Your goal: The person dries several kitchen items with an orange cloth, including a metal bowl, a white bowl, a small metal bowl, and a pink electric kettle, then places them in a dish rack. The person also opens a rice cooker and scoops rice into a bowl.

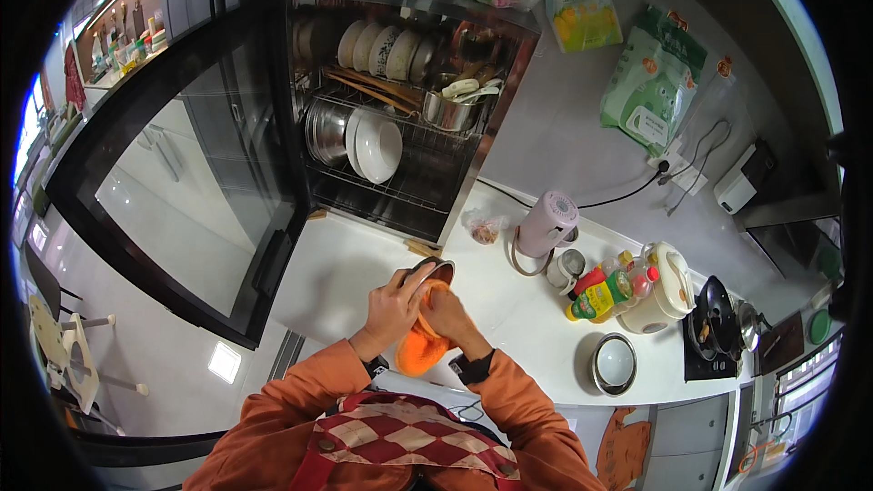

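Our left hand has the steel bowl, fingers clamped on its outer side; thumb placement we can't make out. Our right hand is closed on the orange cloth, its upper part against the bowl, the rest hanging toward us. Right fingertips are buried in it, can't see them. Bowl is held tilted over the near edge of the white counter, just on the near side of the cabinet.

Cabinet door is swung open to the left. Upper rack: a row of dishes on edge, chopsticks lying nearer, a steel pot of spoons at right. Lower rack: steel basins at left, white bowls beside them, on edge.

Right along the counter: small bag, pink kettle, cup, bottles, cooker, then a black pan on the stove. Nearer us, a white-centred bowl in a steel rim. Far wall: green bag, yellow-blue bag to its left.
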{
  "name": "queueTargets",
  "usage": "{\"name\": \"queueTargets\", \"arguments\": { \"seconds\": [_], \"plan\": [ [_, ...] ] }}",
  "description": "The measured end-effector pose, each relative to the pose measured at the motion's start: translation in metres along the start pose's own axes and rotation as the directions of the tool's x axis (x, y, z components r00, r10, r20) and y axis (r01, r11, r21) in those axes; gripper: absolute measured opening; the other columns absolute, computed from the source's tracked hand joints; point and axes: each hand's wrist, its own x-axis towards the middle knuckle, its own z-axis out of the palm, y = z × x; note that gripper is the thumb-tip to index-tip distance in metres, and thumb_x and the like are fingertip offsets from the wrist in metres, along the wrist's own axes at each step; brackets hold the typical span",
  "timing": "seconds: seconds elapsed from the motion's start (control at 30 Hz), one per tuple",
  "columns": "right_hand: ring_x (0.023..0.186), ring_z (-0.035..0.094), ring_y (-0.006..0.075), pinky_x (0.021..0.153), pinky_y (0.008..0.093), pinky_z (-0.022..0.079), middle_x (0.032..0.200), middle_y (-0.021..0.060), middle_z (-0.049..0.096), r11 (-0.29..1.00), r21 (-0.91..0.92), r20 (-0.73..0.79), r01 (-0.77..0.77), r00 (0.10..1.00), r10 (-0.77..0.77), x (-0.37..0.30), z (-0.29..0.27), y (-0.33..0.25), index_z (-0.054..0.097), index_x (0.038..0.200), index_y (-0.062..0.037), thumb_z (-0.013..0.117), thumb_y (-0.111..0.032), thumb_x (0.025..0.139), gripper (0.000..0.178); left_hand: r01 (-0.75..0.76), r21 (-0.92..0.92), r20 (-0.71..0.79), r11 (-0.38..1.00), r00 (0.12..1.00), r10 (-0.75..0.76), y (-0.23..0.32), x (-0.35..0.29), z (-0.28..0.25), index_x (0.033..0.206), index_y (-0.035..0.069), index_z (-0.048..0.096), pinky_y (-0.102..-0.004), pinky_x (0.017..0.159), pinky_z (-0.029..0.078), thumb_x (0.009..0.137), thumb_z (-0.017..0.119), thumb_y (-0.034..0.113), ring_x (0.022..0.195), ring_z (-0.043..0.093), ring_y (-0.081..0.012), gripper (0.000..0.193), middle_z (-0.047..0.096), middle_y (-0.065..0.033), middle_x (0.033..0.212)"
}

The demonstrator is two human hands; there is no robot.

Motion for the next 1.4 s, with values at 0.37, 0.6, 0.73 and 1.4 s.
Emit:
{"name": "queueTargets", "arguments": {
  "seconds": [0.37,0.6,0.73,1.4],
  "plan": [
    [0.081,0.064,0.0165,0.073,0.0273,0.053,0.098,0.0082,0.064,0.074,0.997,-0.043,0.036,0.995,0.093,-0.011,-0.025,-0.014,0.059,0.105,0.0025,0.06,-0.008,0.086,0.022,0.275,-0.518,0.106,0.81,0.96,-0.258,-0.021,-0.002,0.013,0.124,0.005,0.053,-0.0308,0.082,0.047,0.098,0.042,0.027,0.093,0.063,-0.0228,0.035,0.065,-0.0171,0.101],
    [0.082,0.063,0.0144,0.073,0.0271,0.052,0.094,0.0057,0.065,0.187,0.967,-0.208,0.176,0.963,0.172,-0.037,-0.083,0.083,0.059,0.106,0.0028,0.058,-0.006,0.086,0.022,0.436,-0.47,-0.054,0.767,0.853,-0.519,-0.08,-0.005,-0.01,0.123,-0.001,0.053,-0.0255,0.08,0.042,0.098,0.043,0.037,0.087,0.052,-0.011,0.047,0.06,-0.006,0.091],
    [0.088,0.065,0.0289,0.073,0.0353,0.051,0.094,0.0159,0.067,0.939,0.29,-0.217,-0.185,0.943,0.252,-0.03,-0.058,0.171,0.059,0.105,0.0016,0.067,-0.016,0.078,0.033,0.479,-0.724,0.101,0.496,0.786,-0.61,-0.087,-0.004,-0.018,0.125,-0.002,0.051,-0.0233,0.091,0.036,0.099,0.042,0.038,0.102,0.047,-0.0112,0.049,0.056,-0.0041,0.11],
    [0.05,0.057,0.01,0.039,0.0188,0.039,0.091,0.0062,0.059,0.797,0.581,0.22,-0.166,0.975,0.043,0.024,-0.106,-0.106,0.03,0.135,-0.005,0.06,-0.014,0.089,0.057,0.139,-0.959,0.068,0.246,0.959,-0.277,-0.074,-0.006,-0.079,0.144,0.002,0.02,-0.0312,0.09,0.047,0.096,0.038,0.049,0.119,0.049,-0.0217,0.069,0.034,-0.0131,0.143]
  ]
}}
